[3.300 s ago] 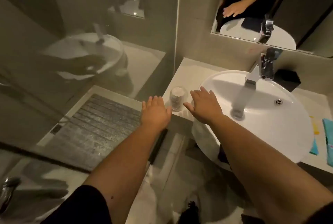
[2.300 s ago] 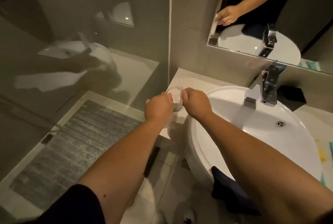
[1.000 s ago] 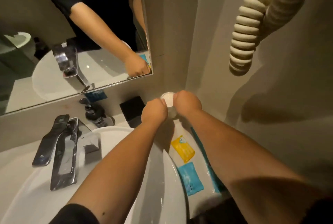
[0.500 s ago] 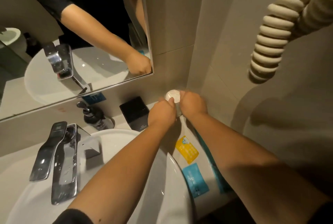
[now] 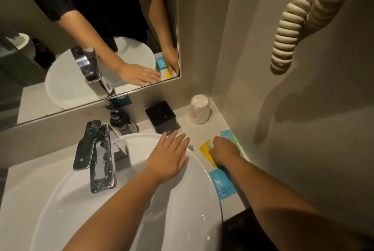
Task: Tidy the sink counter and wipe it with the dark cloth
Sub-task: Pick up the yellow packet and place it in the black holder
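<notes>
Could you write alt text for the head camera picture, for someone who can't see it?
Seen from above, a person's right hand reaches onto a yellow sachet on the pale counter beside a round white basin, while the left hand rests flat on the basin's rim. A wrapped white cup stands in the corner, beside a black box.

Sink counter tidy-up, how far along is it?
Done: the wrapped cup stands in the back corner beside the black box. In hand: the right hand is on the yellow sachet; the left hand rests on the basin rim. Left: the blue sachets and wiping; no dark cloth visible.
</notes>
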